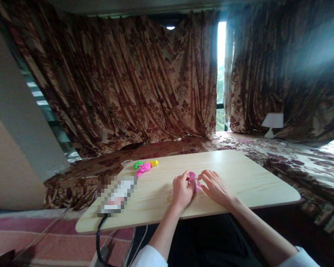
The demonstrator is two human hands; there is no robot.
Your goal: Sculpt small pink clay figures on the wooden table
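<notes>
Left-hand grip (182, 190) on pink object (196, 186)

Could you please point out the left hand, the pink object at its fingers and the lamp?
Left hand (182, 189): head view, on the back of the hand.
Pink object (196, 186): head view, on its lower part.
Lamp (274, 120): head view, on its white shade.

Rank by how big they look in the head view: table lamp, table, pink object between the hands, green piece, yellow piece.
Table
Table lamp
Pink object, visible part
Green piece and yellow piece: too alike to rank
</notes>
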